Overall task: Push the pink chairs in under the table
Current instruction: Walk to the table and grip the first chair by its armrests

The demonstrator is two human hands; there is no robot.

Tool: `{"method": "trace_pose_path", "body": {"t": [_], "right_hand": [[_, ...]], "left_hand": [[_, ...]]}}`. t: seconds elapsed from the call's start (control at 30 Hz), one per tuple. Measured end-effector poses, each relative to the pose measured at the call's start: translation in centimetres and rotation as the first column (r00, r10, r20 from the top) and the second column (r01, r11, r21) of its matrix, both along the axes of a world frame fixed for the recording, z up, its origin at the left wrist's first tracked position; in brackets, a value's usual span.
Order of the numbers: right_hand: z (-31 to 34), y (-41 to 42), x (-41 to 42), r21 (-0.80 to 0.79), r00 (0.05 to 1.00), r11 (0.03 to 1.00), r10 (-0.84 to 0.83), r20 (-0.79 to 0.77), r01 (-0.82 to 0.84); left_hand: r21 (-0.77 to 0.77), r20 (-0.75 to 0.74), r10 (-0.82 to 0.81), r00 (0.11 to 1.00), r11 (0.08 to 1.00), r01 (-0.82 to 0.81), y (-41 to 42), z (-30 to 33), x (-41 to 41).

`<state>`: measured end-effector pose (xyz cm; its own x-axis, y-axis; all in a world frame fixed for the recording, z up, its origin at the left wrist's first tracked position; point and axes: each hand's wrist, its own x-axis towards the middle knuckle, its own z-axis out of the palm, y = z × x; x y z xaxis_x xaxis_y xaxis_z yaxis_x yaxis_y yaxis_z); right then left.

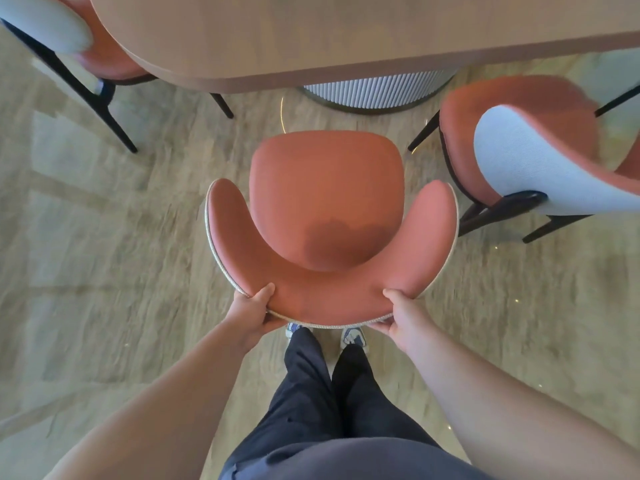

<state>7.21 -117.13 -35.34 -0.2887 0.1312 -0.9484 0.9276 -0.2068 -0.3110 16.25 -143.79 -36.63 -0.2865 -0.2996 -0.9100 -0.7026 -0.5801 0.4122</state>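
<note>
Pink upholstered curved-back chair point(327, 216): stands clear of rounded wooden bench point(346, 39), seat facing it. Left hand point(254, 311), right hand point(398, 315) clasp backrest rim. Padded, rigid frame; likely moderately heavy, slides on floor.

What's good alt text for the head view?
Seen from above, a person's left hand and right hand grip the curved back of a pink chair that stands short of a wooden table. Two more pink chairs flank it, the left one partly under the table, the right one angled on the floor.
</note>
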Motion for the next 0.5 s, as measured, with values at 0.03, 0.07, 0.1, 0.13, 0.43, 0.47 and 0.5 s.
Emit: {"method": "trace_pose_path", "body": {"t": [0.03,0.07,0.1,0.13,0.43,0.47,0.5], "right_hand": [[0.0,-0.2,-0.4,0.003,1.000,1.000,-0.002,-0.004,0.002],[0.0,-0.4,-0.8,0.005,1.000,1.000,-0.004,-0.004,0.004],[0.0,-0.5,-1.1,0.007,1.000,1.000,-0.006,-0.001,0.006],[0.0,-0.7,-1.4,0.006,1.000,1.000,-0.004,0.002,0.004],[-0.1,-0.8,-1.7,0.111,0.999,0.993,0.041,-0.034,-0.037],[0.0,-0.9,-1.7,0.160,0.997,0.985,0.070,-0.043,-0.063],[0.2,-0.9,-1.8,0.248,0.990,0.962,0.128,-0.060,-0.109]], "left_hand": [[0.005,0.000,-0.002,1.000,1.000,0.002,-0.2,0.1,-0.6],[0.012,0.002,-0.005,1.000,1.000,0.005,-0.4,0.1,-1.1],[0.018,0.005,-0.011,1.000,1.000,0.011,-0.6,0.2,-1.6],[0.023,0.011,-0.016,1.000,1.000,0.016,-0.8,0.2,-2.0],[0.050,0.054,-0.054,0.997,0.997,0.051,-1.4,0.8,-3.1],[-0.029,0.074,-0.079,0.994,0.996,0.081,-1.6,1.1,-3.2],[-0.153,0.098,-0.110,0.989,0.980,0.125,-1.8,1.4,-3.3]]}}
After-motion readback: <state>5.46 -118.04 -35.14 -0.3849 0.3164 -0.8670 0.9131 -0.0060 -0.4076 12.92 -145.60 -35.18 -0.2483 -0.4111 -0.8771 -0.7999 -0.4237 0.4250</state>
